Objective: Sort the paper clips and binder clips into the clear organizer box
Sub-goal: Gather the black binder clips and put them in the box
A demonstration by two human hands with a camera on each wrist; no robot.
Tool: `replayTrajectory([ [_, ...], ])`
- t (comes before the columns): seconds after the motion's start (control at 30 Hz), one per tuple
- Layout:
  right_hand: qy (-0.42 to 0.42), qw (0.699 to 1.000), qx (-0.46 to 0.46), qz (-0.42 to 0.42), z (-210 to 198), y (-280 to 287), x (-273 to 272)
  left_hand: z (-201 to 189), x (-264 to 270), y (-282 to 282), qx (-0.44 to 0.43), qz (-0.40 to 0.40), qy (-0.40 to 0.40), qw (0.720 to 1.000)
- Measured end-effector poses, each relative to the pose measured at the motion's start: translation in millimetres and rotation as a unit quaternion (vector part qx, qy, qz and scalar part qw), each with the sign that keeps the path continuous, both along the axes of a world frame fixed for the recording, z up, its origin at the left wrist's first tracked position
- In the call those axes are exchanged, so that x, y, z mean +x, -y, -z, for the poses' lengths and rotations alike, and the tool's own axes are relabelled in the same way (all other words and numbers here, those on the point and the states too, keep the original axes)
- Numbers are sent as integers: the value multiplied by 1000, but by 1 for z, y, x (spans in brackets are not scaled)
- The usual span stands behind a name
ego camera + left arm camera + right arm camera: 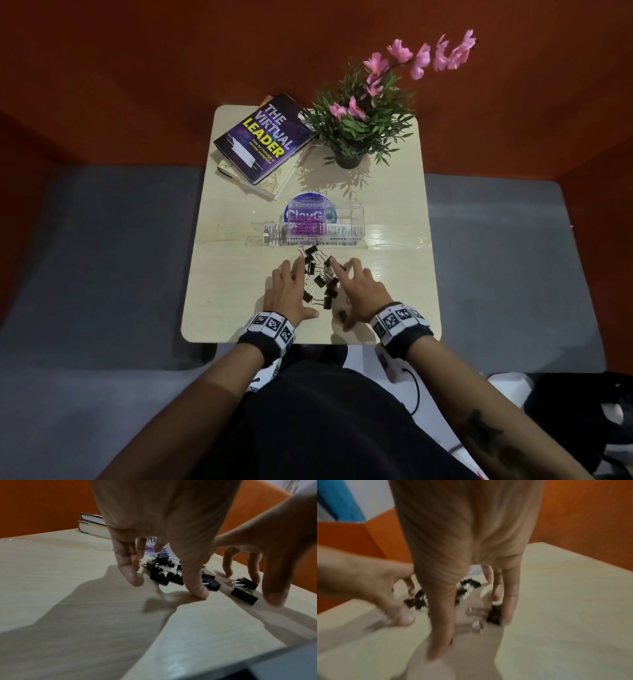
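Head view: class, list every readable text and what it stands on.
"THE VIRTUAL LEADER": book cover.
"How to manage a remote workplace": same cover.
"ClayG": round sticker, partly hidden.
"PAPER CLIPS": box, left label.
Right label: too blurred.

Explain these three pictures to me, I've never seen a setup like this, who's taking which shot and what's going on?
No machine here: a person works bare-handed, wearing three cameras. The wide picture looks down from the head; the other two look along the fingers from each wrist, where the checkered bands sit. On the table, black binder clips lie in a loose pile. The left hand and right hand are spread either side, fingertips down; neither seems to hold one. Behind stands the clear organizer box, purple paper clips in one compartment, then books and a potted plant.
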State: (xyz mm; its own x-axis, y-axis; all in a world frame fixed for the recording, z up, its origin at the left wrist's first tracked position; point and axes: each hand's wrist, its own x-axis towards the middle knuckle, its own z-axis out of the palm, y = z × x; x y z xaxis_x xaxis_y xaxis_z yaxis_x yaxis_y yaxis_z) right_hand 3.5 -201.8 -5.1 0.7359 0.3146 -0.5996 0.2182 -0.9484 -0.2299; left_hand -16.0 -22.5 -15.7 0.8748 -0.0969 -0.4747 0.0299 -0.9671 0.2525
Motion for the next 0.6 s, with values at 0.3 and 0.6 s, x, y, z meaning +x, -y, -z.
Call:
replayTrajectory([
  [0.3,29,995,63,76,2,-13,18,-6,31,-4,-8,36,-27,999],
  [0.6,52,988,97,109,9,-16,24,-3,42,2,-49,67,-16,996],
])
